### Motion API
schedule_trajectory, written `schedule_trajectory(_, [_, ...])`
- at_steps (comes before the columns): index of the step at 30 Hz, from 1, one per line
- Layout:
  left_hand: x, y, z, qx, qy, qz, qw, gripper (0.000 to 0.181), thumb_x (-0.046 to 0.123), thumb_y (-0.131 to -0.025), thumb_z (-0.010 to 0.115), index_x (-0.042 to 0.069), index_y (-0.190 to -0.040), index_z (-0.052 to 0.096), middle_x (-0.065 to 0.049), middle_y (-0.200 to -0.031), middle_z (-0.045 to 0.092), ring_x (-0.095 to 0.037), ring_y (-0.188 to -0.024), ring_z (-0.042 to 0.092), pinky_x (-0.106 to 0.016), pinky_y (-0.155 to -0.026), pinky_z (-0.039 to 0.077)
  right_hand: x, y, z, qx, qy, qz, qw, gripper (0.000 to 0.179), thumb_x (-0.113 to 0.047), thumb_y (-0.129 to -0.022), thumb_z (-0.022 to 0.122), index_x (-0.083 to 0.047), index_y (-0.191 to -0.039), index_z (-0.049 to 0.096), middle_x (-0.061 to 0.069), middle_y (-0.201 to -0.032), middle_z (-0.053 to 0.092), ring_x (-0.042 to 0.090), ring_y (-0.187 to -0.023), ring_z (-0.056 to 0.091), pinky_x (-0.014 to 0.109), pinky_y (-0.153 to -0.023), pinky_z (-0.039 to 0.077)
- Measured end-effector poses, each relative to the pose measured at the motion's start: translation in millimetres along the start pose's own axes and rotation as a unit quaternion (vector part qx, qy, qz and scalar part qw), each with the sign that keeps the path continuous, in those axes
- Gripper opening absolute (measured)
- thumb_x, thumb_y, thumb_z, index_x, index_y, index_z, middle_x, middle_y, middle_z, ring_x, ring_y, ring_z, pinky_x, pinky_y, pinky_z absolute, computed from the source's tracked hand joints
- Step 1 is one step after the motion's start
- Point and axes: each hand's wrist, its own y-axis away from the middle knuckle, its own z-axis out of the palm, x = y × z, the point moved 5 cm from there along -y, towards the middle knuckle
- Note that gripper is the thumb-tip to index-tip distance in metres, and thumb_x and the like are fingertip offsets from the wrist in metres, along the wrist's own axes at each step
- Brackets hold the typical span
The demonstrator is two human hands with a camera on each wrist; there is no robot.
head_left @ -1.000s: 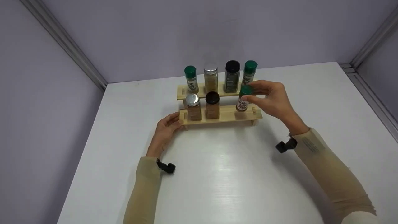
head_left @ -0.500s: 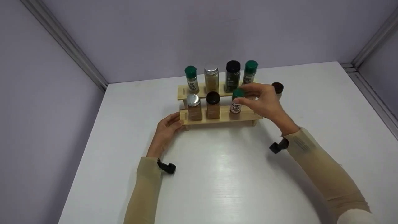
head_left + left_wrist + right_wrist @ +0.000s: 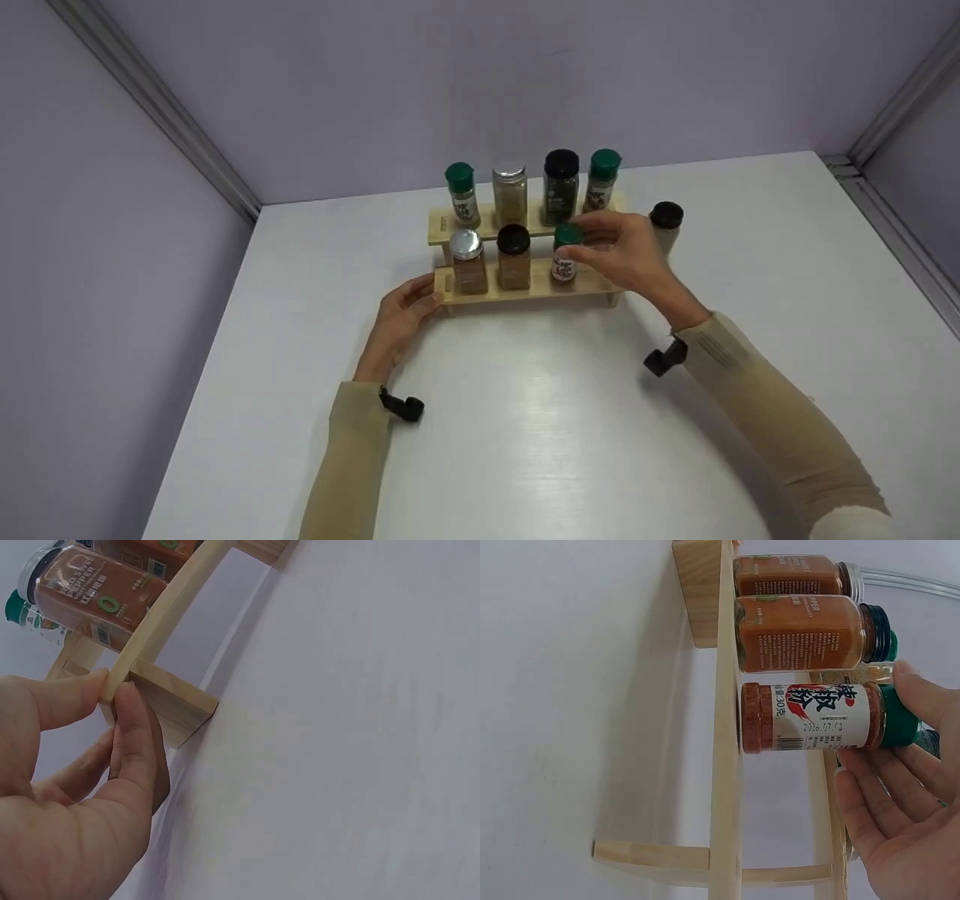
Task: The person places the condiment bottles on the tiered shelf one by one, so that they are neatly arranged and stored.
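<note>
A two-tier wooden spice rack [image 3: 540, 292] stands on the white table. My left hand [image 3: 401, 319] pinches the left end of its lower shelf [image 3: 161, 622] between thumb and fingers. On that shelf, right of the black-capped jar [image 3: 514, 259], a small green-capped spice jar [image 3: 810, 718] with red powder stands upright. My right hand [image 3: 622, 251] holds this jar near its cap, thumb on the near side and fingers behind. Its base is at the shelf surface; whether it bears fully on it I cannot tell. A silver-capped jar [image 3: 469, 262] stands at the shelf's left end.
The upper tier bears a green-capped jar [image 3: 463, 196], a silver-capped jar [image 3: 510, 199], a black-capped jar [image 3: 561, 187] and another green-capped jar [image 3: 601, 180]. Another black-capped jar [image 3: 666, 225] stands right of the rack, partly behind my right hand. A wall [image 3: 510, 90] rises behind the table.
My right hand has moved left and slightly down with the green-capped jar, closer to the black-capped one. The jar right of the rack has come into sight. My left hand keeps its place.
</note>
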Motion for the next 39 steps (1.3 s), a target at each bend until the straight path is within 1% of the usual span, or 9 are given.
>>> schedule_trajectory(5, [0.9, -0.1, 0.1, 0.004, 0.002, -0.003, 1.0, 0.052, 0.007, -0.104, 0.069, 0.003, -0.154, 0.054, -0.017, -0.151, 0.057, -0.028, -0.136, 0.06, -0.031, -0.11, 0.057, -0.4, 0.3, 0.0, -0.004, 0.006, -0.004, 1.0, 0.043, -0.022, -0.089, 0.091, -0.004, -0.125, 0.077, 0.012, -0.114, 0.079, 0.017, -0.098, 0.076, 0.024, -0.09, 0.063])
schedule_trajectory(11, [1.5, 0.5, -0.8, 0.004, 0.006, -0.002, 1.0, 0.051, 0.006, -0.104, 0.069, 0.002, -0.153, 0.054, -0.017, -0.149, 0.058, -0.029, -0.133, 0.061, -0.032, -0.109, 0.058, -7.1, 0.0, -4.0, -0.007, 0.003, -0.014, 0.9999, 0.044, -0.022, -0.088, 0.091, -0.005, -0.127, 0.077, 0.011, -0.121, 0.078, 0.024, -0.107, 0.074, 0.035, -0.097, 0.063])
schedule_trajectory(16, [-0.1, 1.1, -2.4, 0.003, 0.004, -0.003, 1.0, 0.052, 0.007, -0.105, 0.069, 0.003, -0.154, 0.054, -0.016, -0.149, 0.057, -0.027, -0.134, 0.06, -0.031, -0.109, 0.057, -14.6, -0.2, -13.6, 0.0, -0.002, -0.036, 0.9993, 0.039, -0.018, -0.09, 0.089, -0.004, -0.125, 0.078, 0.013, -0.122, 0.077, 0.029, -0.109, 0.074, 0.034, -0.096, 0.062])
schedule_trajectory(18, [0.1, 1.2, -2.5, 0.001, 0.004, 0.001, 1.0, 0.051, 0.007, -0.105, 0.068, 0.003, -0.154, 0.053, -0.017, -0.149, 0.056, -0.027, -0.134, 0.059, -0.031, -0.111, 0.056, -17.7, -0.3, -18.9, 0.004, -0.006, -0.046, 0.9989, 0.036, -0.015, -0.092, 0.087, -0.003, -0.125, 0.077, 0.013, -0.121, 0.077, 0.027, -0.109, 0.074, 0.028, -0.095, 0.061])
schedule_trajectory(22, [1.1, 1.1, -2.2, 0.001, 0.006, 0.003, 1.0, 0.051, 0.007, -0.106, 0.067, 0.002, -0.154, 0.053, -0.017, -0.149, 0.057, -0.027, -0.134, 0.059, -0.033, -0.112, 0.055, -23.9, -0.4, -31.7, 0.016, -0.005, -0.06, 0.998, 0.03, -0.013, -0.096, 0.083, -0.002, -0.123, 0.077, 0.013, -0.119, 0.077, 0.014, -0.105, 0.073, 0.02, -0.094, 0.059])
schedule_trajectory(25, [1.2, 0.9, -2.5, 0.001, 0.002, 0.003, 1.0, 0.051, 0.007, -0.105, 0.068, 0.003, -0.154, 0.053, -0.017, -0.149, 0.057, -0.027, -0.134, 0.059, -0.033, -0.112, 0.055, -27.8, 0.7, -42.9, 0.025, 0.004, -0.062, 0.9978, 0.028, -0.013, -0.097, 0.081, -0.002, -0.123, 0.077, 0.014, -0.119, 0.077, 0.007, -0.102, 0.072, 0.017, -0.094, 0.058])
schedule_trajectory(32, [0.7, 0.5, -1.5, -0.002, -0.002, 0.005, 1.0, 0.052, 0.008, -0.105, 0.068, 0.003, -0.154, 0.053, -0.017, -0.15, 0.056, -0.028, -0.135, 0.058, -0.031, -0.109, 0.057, -26.0, 4.3, -71.7, 0.057, 0.067, -0.037, 0.9955, 0.031, -0.023, -0.1, 0.079, -0.008, -0.127, 0.076, 0.012, -0.121, 0.077, -0.001, -0.102, 0.069, 0.017, -0.096, 0.057])
schedule_trajectory(35, [0.3, 0.0, -0.8, -0.004, -0.001, 0.006, 1.0, 0.052, 0.006, -0.106, 0.067, 0.002, -0.155, 0.052, -0.018, -0.15, 0.056, -0.028, -0.135, 0.058, -0.03, -0.109, 0.057, -22.2, 5.4, -84.3, 0.071, 0.082, -0.024, 0.9939, 0.033, -0.026, -0.099, 0.08, -0.009, -0.127, 0.076, 0.01, -0.121, 0.077, -0.002, -0.102, 0.068, 0.016, -0.098, 0.056])
schedule_trajectory(39, [0.4, -0.2, -0.8, -0.002, -0.005, 0.006, 1.0, 0.051, 0.006, -0.106, 0.067, 0.002, -0.154, 0.053, -0.017, -0.149, 0.057, -0.027, -0.134, 0.058, -0.029, -0.108, 0.057, -16.2, 6.3, -100.1, 0.084, 0.088, -0.026, 0.9922, 0.034, -0.024, -0.098, 0.081, -0.009, -0.128, 0.076, 0.007, -0.122, 0.076, 0.0, -0.105, 0.069, 0.016, -0.1, 0.055])
